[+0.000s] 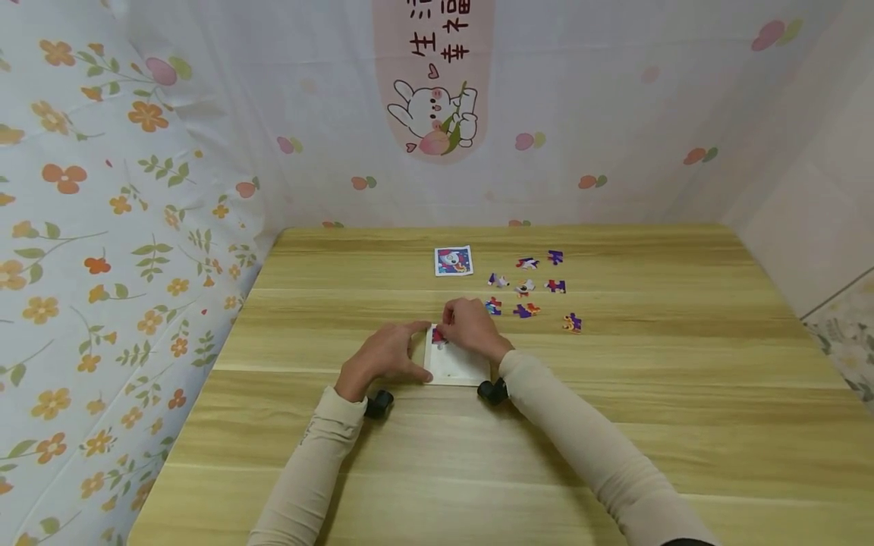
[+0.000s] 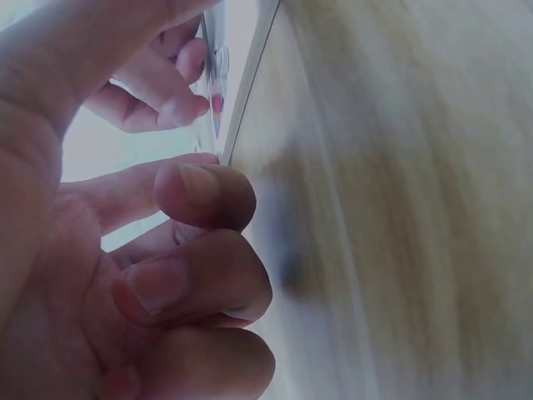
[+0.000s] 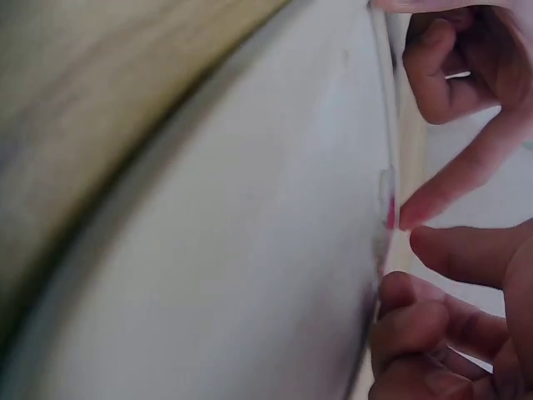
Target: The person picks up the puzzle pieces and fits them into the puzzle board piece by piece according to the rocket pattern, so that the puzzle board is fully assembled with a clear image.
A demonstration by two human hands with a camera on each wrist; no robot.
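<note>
A shallow white puzzle tray (image 1: pixel 464 368) lies on the table in front of the person. My left hand (image 1: pixel 385 351) holds the tray's left side, with the index finger at the far corner and the thumb at the near corner. Its other fingers are curled in the left wrist view. A red jigsaw piece (image 1: pixel 438 337) with a pale patch is in the tray's far left corner. My right hand (image 1: pixel 471 327) reaches over the tray and pinches that piece, thumb and index fingertips (image 3: pixel 400 287) close together at it. The right hand hides the tray's far right part.
Several loose jigsaw pieces (image 1: pixel 556 287) lie beyond and right of the tray. A small square picture card (image 1: pixel 454 261) lies behind it on the wooden table (image 1: pixel 649 318). A printed cloth (image 1: pixel 307 152) hangs along the back and left of the table.
</note>
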